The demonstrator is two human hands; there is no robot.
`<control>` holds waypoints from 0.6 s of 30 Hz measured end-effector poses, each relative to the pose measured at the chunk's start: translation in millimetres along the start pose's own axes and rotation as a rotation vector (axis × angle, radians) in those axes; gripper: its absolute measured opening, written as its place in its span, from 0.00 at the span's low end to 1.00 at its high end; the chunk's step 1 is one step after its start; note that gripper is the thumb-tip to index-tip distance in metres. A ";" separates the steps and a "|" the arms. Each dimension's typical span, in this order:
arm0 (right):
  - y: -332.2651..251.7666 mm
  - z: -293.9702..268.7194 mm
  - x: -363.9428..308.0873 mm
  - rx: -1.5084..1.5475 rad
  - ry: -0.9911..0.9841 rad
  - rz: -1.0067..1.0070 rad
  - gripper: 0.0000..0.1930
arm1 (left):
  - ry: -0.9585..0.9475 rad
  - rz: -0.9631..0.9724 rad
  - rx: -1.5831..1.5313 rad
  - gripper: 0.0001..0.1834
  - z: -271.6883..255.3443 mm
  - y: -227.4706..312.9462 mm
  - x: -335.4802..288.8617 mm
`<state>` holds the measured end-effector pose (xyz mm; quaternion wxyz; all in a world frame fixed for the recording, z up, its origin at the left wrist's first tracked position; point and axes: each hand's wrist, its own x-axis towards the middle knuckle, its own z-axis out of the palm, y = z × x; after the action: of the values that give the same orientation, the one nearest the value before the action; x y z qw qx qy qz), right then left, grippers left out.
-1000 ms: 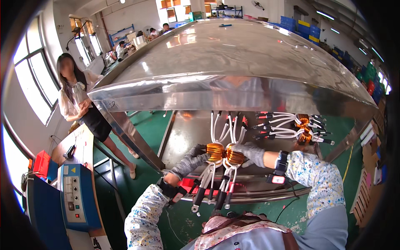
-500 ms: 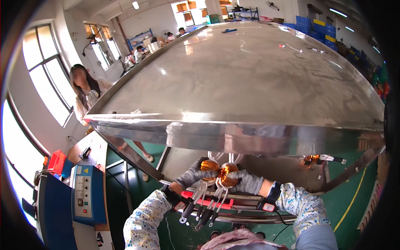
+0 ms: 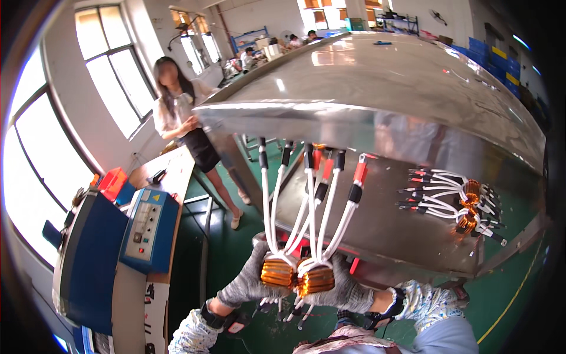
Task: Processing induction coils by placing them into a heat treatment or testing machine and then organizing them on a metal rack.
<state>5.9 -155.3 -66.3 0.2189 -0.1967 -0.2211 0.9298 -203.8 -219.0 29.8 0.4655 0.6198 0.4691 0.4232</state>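
Note:
Two copper-wound coils, the left coil (image 3: 277, 273) and the right coil (image 3: 316, 280), are held side by side in front of my body. My left hand (image 3: 250, 277), in a grey knit glove, is closed around the left one. On the other side my gloved right hand (image 3: 349, 286) grips the right coil, its fingers partly hidden behind the windings. Long white leads (image 3: 315, 224) with black and red sleeves and metal lugs stretch forward from the coils, toward the table's edge. Shorter leads with lugs hang below them.
More coils with leads (image 3: 470, 203) lie on the metal lower shelf (image 3: 383, 218) at right. Above it juts the large metal tabletop (image 3: 330, 109). A blue machine (image 3: 150, 227) and a red bin (image 3: 113, 183) stand at left. One person (image 3: 180, 112) stands beyond.
Both hands have drawn the coils back toward me, out from beside the table edge, and the long leads now show at length. The view has turned, bringing the shelf's other coils into fuller sight.

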 end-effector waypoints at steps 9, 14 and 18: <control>179.5 125.5 -2.1 -0.998 -0.345 -0.536 0.41 | 0.410 -0.043 0.054 0.48 -30.7 -12.4 -256.7; 274.0 186.2 9.3 -0.879 -0.611 -0.295 0.44 | 0.667 -0.068 0.129 0.42 -33.5 -5.0 -391.1; 355.5 210.9 21.5 -1.022 -0.756 -0.360 0.45 | 0.924 -0.150 0.041 0.44 -22.4 -8.3 -485.6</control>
<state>-223.2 -499.9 -74.9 0.1572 0.1041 -0.7257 0.6616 -324.8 -687.6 -16.2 0.2250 0.3398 0.6790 0.6106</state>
